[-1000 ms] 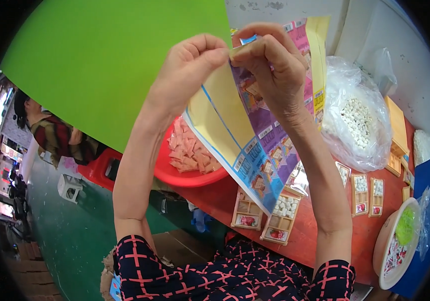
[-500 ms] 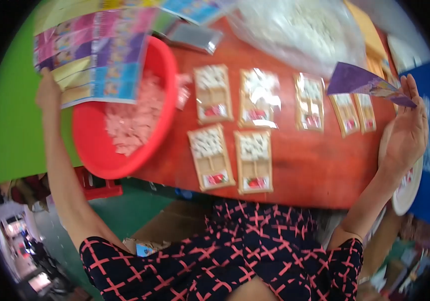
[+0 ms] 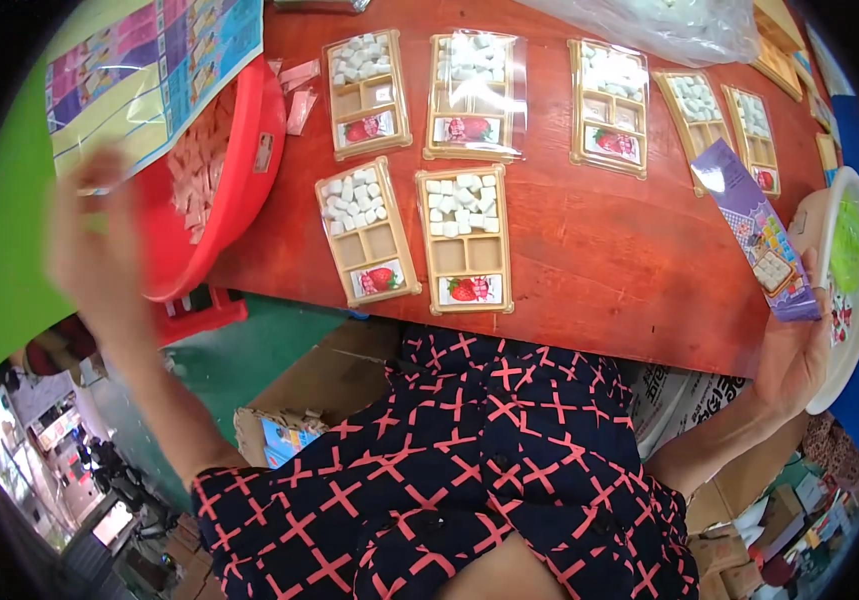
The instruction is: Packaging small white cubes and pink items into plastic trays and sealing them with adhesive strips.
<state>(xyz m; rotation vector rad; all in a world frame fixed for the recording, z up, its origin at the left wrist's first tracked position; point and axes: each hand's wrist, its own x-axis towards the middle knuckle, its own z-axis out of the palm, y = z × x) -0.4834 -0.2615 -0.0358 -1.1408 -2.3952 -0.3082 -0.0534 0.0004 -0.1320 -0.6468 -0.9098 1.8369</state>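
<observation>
My right hand holds one end of a narrow purple printed card strip at the table's right side, close to a white oval plate. My left hand is smeared by motion beside a red basin, so its fingers cannot be made out. Just beyond it, a large printed sheet in yellow, purple and blue lies partly over the basin. Small pink packets fill the basin. On the red table are several tan compartment trays, each with white marshmallow-like pieces; several show a strawberry-printed packet.
A clear plastic bag of white pieces lies at the far right. Loose pink packets rest beside the basin. A green surface is at the left, and a cardboard box stands below the table's front edge.
My right hand has come nearer with the purple card, which now hangs steeply. My left hand has moved down from the sheet's edge. The whole view has shifted.
</observation>
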